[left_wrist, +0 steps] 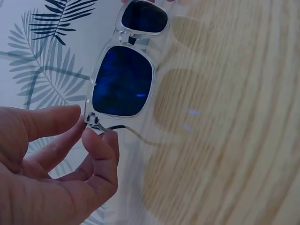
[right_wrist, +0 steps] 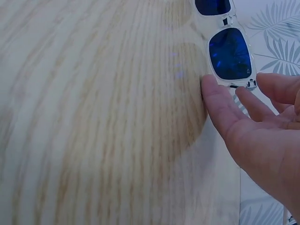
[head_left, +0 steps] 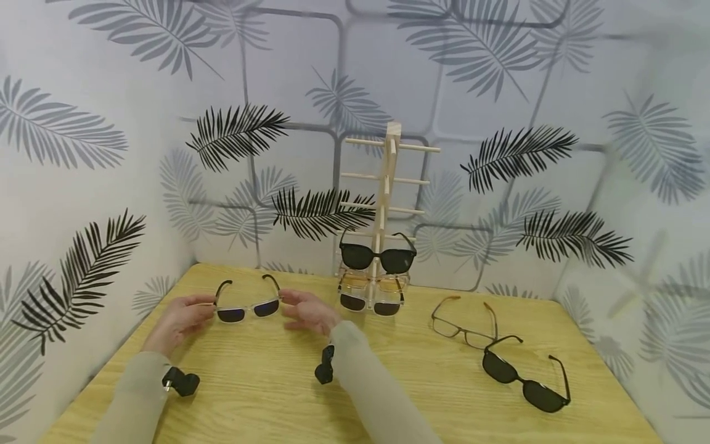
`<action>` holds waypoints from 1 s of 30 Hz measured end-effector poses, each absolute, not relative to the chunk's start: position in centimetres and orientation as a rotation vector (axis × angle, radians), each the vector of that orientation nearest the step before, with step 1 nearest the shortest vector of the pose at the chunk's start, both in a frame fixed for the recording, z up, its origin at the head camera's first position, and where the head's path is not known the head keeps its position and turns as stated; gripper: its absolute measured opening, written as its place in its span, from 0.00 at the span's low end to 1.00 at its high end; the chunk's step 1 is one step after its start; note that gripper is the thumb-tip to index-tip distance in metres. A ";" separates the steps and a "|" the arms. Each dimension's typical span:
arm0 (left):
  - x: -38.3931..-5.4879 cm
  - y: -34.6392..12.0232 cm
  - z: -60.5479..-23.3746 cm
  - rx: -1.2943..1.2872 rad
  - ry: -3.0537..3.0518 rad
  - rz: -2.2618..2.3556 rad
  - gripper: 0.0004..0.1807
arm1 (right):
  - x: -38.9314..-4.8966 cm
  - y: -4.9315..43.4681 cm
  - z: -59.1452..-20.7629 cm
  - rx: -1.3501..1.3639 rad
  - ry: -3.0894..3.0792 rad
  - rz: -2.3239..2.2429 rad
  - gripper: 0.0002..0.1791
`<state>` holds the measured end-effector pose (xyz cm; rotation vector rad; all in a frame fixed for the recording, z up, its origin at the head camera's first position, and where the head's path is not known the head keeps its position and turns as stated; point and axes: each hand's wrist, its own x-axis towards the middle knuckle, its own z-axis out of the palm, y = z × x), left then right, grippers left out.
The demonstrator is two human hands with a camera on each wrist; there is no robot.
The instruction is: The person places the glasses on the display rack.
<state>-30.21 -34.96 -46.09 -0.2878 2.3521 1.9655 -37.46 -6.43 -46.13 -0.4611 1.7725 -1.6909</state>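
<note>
The background is filled by a leaf-printed wall (head_left: 388, 74), below which a wooden bench (head_left: 249, 394) is set. Against its back a pale wooden rack (head_left: 391, 154) is stood, its lower part hung with black sunglasses (head_left: 396, 261), a yellow-tinted pair (head_left: 391, 284) and a dark-lensed pair (head_left: 386, 309). At the left, both hands are narrowed: by the left hand (head_left: 180, 317) one hinge of the clear-framed sunglasses (head_left: 266, 308) is pinched, by the right hand (head_left: 310, 312) the other (whether the wood is touched by the frame cannot be told). Well apart, at the right, a larger black pair (head_left: 542, 396) and thin-framed glasses (head_left: 478, 338) are laid just beside each other. On one blue lens (right_wrist: 229, 54) a tiny pale mark (right_wrist: 248, 71) is borne, too small to be read.
</note>
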 end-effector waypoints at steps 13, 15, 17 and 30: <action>-30.5 -34.5 -46.3 -0.264 2.270 2.029 0.19 | -37.4 -5.9 -47.0 -0.330 1.821 -1.872 0.21; -30.5 -34.4 -46.3 -0.267 2.259 2.027 0.17 | -37.3 -5.8 -47.1 -0.317 1.851 -1.879 0.19; -30.5 -34.4 -46.3 -0.257 2.256 2.009 0.17 | -37.2 -5.6 -47.1 -0.307 1.884 -1.870 0.19; -30.1 -34.8 -46.3 0.008 2.148 1.985 0.12 | -36.1 -4.3 -47.0 -0.299 1.848 -1.865 0.20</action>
